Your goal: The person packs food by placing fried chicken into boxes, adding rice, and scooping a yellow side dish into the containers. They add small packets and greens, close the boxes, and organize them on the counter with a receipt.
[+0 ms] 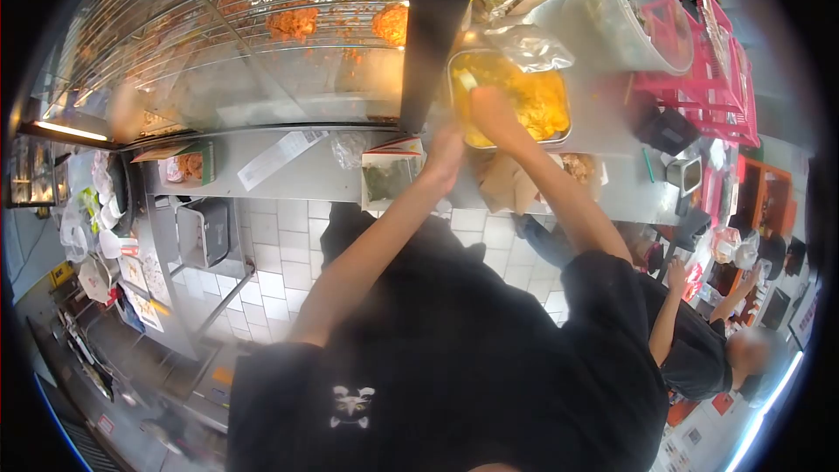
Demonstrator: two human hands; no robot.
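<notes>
A metal tray (569, 114) of yellow, saucy food (535, 100) sits on the steel counter in front of me. My right hand (495, 116) is closed over the tray's left part, and a short white piece of a utensil (468, 79) sticks out beyond its fingers. The rest of that utensil is hidden. My left hand (447, 157) is by the tray's near left corner, beside a small carton (390, 177) with dark green contents; its fingers are blurred. A brown paper bag (509, 182) lies below my right wrist.
Fried chicken (293, 24) rests on racks in the glass-fronted cabinet at upper left. Behind the tray are crumpled clear plastic (535, 45) and a clear tub (648, 13). Pink baskets (730, 79) stand at right. A co-worker (699, 341) in black is at lower right.
</notes>
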